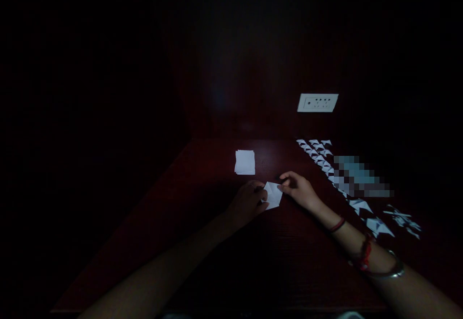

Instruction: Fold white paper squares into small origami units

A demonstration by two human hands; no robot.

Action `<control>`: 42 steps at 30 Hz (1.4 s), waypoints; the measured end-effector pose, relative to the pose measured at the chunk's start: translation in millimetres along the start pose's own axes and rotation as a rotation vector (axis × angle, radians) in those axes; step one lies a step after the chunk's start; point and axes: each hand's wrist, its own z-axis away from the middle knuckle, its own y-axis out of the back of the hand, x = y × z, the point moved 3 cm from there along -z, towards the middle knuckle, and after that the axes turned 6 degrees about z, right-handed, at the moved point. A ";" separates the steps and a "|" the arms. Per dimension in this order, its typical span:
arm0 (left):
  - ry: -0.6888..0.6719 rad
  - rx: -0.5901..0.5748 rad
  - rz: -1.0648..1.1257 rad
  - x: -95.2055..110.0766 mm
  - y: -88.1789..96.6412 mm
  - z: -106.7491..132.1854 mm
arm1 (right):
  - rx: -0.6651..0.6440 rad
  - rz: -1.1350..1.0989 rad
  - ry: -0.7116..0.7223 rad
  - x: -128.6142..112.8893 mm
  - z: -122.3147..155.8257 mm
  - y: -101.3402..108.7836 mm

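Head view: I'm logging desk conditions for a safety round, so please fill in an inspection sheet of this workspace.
Surface: dark reddish table, dimly lit.
Job's things: creased white sheet between the hands; stack of white paper beyond it, edges slightly uneven; folded white pieces lined up on the right.
Clutter: small pale scraps at far right; a pixelated bluish patch nearby, unidentifiable.
Hands: left hand on the sheet's left side, right hand at its right corner; grip too dim to judge.
Cables: nothing seen.
Surroundings: white socket plate on the dark back wall; the rest is lost in shadow.
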 end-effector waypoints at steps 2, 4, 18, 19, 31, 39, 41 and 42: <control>0.012 0.000 -0.004 1.6 -2.3 0.4 | -0.010 -0.034 -0.020 1.5 -1.2 -0.2; 0.026 0.006 -0.014 2.9 -4.0 1.8 | -0.030 -0.070 -0.043 1.7 -1.2 -0.9; 0.112 0.028 0.046 2.3 -3.9 3.9 | -0.178 -0.445 -0.358 -18.9 12.0 -7.9; 0.114 0.028 0.055 2.4 -3.8 3.6 | -0.180 -0.463 -0.366 -21.0 12.9 -7.6; 0.131 0.040 0.277 3.6 -1.1 4.9 | -0.225 -0.461 -0.344 -20.5 11.8 -11.3; 0.176 0.050 0.321 -0.1 -6.0 4.4 | -0.247 -0.355 -0.283 -22.2 8.0 -12.4; 0.195 0.036 0.330 -0.7 -6.1 4.3 | -0.268 -0.367 -0.302 -21.0 8.0 -13.3; 0.200 0.032 0.333 -0.7 -5.9 4.4 | -0.276 -0.376 -0.313 -20.9 8.2 -13.8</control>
